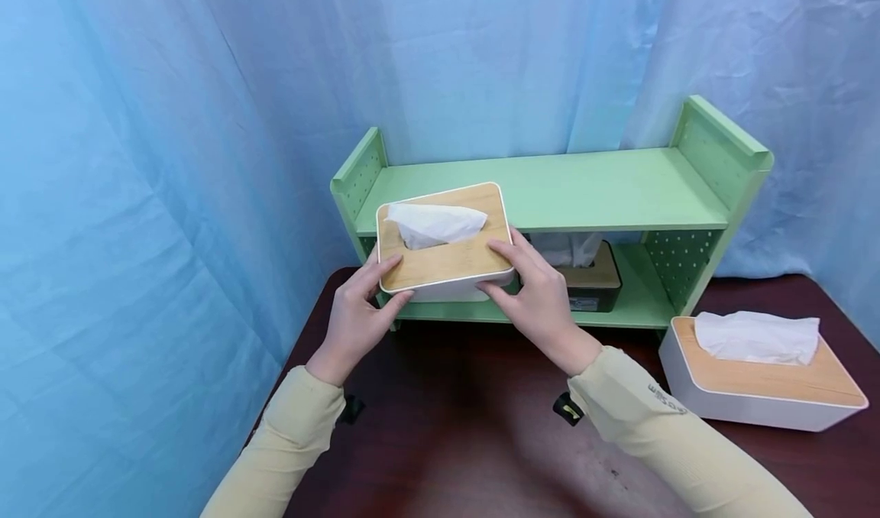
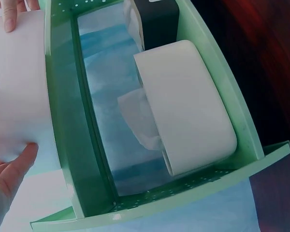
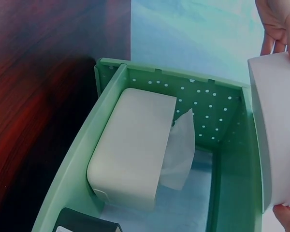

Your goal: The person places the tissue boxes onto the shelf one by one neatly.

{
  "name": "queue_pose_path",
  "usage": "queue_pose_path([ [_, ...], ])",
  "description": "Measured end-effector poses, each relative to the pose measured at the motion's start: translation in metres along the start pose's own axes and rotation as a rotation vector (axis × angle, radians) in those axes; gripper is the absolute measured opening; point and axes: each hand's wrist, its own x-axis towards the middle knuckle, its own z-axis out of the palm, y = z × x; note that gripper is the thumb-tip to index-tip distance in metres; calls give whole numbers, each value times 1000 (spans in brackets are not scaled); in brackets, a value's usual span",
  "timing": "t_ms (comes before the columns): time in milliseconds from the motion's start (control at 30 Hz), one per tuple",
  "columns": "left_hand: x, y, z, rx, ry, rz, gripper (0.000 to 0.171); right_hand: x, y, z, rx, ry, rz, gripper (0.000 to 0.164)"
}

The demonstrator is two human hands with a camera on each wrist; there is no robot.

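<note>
A white tissue box with a wooden lid (image 1: 450,264) is held up tilted in front of the green shelf, a white tissue poking from its slot. My left hand (image 1: 354,319) grips its left end, thumb at the front edge. On the right end, my right hand (image 1: 539,300) grips with fingers over the lid and thumb on the front. In the left wrist view, a second white tissue box (image 2: 188,106) lies inside the shelf's lower level. Beside it there stands a dark tissue box with a wooden lid (image 1: 593,281), partly hidden by my right hand in the head view.
The two-level green shelf (image 1: 584,189) has raised, perforated side panels and stands on a dark red wooden table (image 1: 412,426). Another white tissue box with a wooden lid (image 1: 770,380) sits at the table's right. Blue curtains (image 1: 172,159) hang behind and left.
</note>
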Motion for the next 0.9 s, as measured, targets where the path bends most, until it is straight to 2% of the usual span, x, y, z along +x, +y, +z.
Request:
queue_pose_path([
  [200,5,-3,-2,-2,-4,-16,48,9,2,3,-2,-11,8,55],
  [367,12,-6,-6,-3,-26,-64,49,20,2,3,-8,-49,36,56],
  [600,31,-8,-16,-43,-74,-160,48,41,2,-1,61,-181,138,54],
  [900,61,-10,-27,30,-151,-212,47,69,8,-3,176,-321,244,54],
])
